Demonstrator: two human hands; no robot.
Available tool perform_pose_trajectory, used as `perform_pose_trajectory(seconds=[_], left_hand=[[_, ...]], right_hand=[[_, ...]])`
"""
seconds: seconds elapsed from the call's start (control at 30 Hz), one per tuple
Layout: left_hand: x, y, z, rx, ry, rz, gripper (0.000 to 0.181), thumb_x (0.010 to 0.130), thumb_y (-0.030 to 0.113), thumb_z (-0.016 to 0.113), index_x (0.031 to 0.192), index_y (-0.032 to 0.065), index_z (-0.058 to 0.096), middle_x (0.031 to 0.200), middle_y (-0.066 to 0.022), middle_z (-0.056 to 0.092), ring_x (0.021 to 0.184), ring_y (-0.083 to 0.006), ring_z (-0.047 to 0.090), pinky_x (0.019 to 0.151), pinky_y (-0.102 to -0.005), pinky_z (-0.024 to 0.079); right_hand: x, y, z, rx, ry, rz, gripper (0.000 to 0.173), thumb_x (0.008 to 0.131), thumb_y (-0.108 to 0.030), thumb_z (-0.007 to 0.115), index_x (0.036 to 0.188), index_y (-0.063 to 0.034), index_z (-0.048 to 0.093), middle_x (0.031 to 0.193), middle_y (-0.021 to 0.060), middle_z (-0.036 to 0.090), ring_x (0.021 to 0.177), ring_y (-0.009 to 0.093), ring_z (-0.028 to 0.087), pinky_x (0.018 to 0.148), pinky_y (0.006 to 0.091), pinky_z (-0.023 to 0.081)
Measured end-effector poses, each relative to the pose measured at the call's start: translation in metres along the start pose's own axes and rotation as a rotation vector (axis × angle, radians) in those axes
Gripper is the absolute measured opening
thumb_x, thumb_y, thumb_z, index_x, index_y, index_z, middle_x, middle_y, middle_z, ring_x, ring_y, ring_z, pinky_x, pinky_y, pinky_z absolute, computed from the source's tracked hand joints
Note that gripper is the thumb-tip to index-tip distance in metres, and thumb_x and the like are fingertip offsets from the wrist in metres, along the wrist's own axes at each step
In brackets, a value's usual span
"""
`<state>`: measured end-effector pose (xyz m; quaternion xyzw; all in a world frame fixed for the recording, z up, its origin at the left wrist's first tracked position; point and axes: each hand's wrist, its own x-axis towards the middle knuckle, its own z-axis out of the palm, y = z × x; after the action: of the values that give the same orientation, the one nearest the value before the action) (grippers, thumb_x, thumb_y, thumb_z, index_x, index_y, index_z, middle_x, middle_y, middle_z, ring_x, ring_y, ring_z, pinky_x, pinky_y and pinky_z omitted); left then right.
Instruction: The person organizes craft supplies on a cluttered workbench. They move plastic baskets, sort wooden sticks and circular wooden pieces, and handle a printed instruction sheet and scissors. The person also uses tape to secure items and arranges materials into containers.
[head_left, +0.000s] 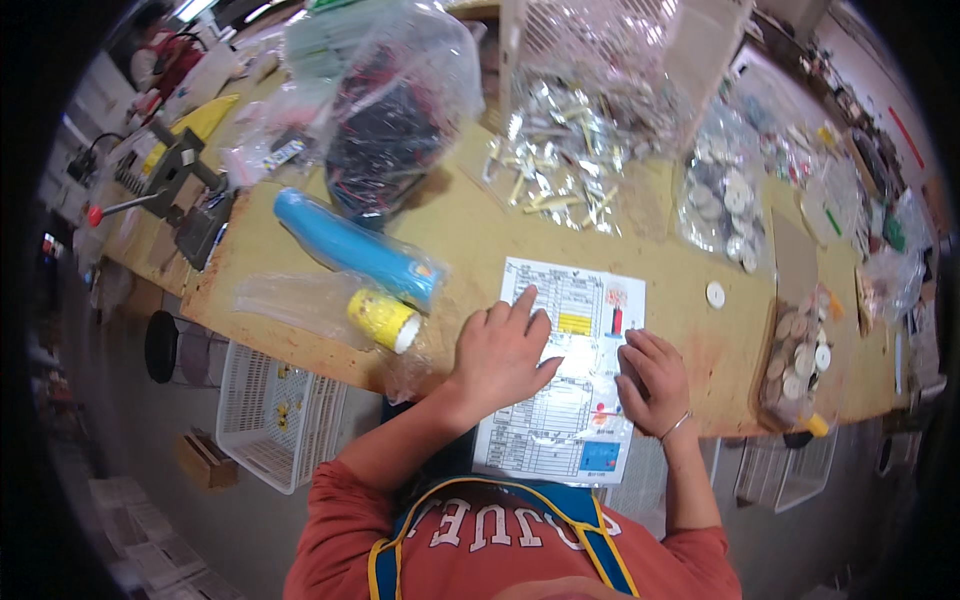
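Observation:
A printed sheet (570, 405) with tables and small coloured pictures lies before me, its lower end reaching past the table's front edge. It has a glossy surface. My left hand (504, 349) rests on the sheet's left side, fingers apart, the index finger stretched toward the upper table. At the right edge, my right hand (654, 379) has its fingers curled over the margin; whether it pinches the sheet is unclear. Left of my left hand, a stack of yellow paper cups (379, 315) lies on its side in clear plastic. Behind it is a blue roll (352, 244) in clear wrap.
A bag of small yellowish pieces (555, 180) lies at the back. To the right are a bag of white discs (727, 199), a loose disc (715, 295) and a container of discs (795, 367). A lever press (180, 187) stands left; a white basket (274, 420) sits below.

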<state>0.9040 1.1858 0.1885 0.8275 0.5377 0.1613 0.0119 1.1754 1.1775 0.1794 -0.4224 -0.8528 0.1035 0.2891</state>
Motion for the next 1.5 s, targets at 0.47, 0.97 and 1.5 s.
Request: perform_pose_trajectory(seconds=[0.47, 0.97, 1.5], left_hand=[[-0.008, -0.019, 0.000, -0.228, -0.038, 0.001, 0.071, 0.082, 0.051, 0.066, 0.136, 0.0068, 0.052, 0.150, -0.0168, 0.040, 0.139, -0.0318, 0.036, 0.112, -0.0538, 0.025], [0.040, -0.053, -0.082, -0.728, -0.181, -0.018, 0.053, 0.079, 0.019, 0.068, 0.128, 0.0028, 0.058, 0.141, -0.0211, 0.050, 0.129, -0.0314, 0.050, 0.105, -0.0518, 0.038], [0.017, -0.472, -0.116, -0.793, 0.592, -1.132, 0.012, 0.091, 0.009, 0.063, 0.100, 0.0005, 0.065, 0.090, -0.0039, 0.063, 0.079, -0.0097, 0.057, 0.070, -0.0276, 0.047]], right_hand=[[0.010, 0.001, 0.004, -0.165, -0.306, 0.048, 0.052, 0.080, -0.030, 0.069, 0.127, -0.0070, 0.061, 0.142, 0.0176, 0.051, 0.133, 0.038, 0.046, 0.109, 0.0537, 0.030], [0.150, -0.035, -0.037, -0.159, -0.757, 0.190, 0.052, 0.078, -0.013, 0.071, 0.127, -0.0059, 0.057, 0.141, 0.0178, 0.050, 0.131, 0.036, 0.047, 0.106, 0.0506, 0.039], [0.814, 0.000, 0.086, 1.068, 0.628, 0.784, 0.023, 0.087, -0.004, 0.063, 0.110, 0.0026, 0.064, 0.093, 0.0125, 0.068, 0.079, 0.020, 0.064, 0.069, 0.0342, 0.052]])
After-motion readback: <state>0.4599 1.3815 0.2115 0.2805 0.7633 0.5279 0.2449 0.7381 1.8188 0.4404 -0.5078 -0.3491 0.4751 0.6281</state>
